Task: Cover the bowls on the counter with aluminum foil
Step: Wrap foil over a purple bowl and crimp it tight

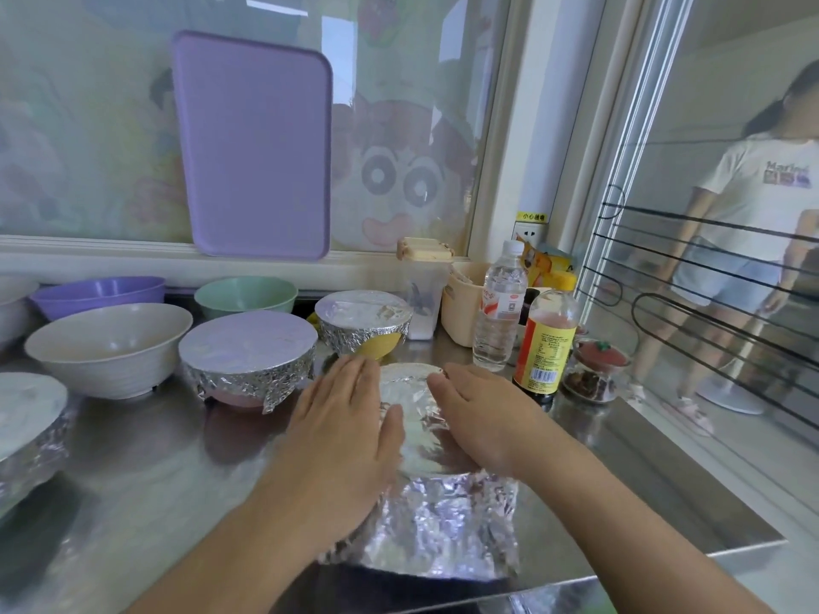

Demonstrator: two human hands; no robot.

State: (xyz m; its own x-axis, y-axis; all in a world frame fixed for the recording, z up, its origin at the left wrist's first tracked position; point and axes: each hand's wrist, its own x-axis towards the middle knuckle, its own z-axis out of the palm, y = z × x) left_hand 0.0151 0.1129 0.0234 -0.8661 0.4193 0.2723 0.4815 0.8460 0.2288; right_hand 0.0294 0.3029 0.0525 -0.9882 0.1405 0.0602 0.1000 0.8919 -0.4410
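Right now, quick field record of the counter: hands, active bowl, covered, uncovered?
left hand: flat on foil, left side of bowl
right hand: flat on foil, right side
active bowl: foil draped, front flap loose
covered: pink bowl; yellow bowl; left-edge bowl
uncovered: beige bowl; purple bowl; green bowl

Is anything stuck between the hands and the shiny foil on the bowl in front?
No. The left hand and right hand both rest flat on the foil, pressing it over the bowl. Nothing visible lies between them.
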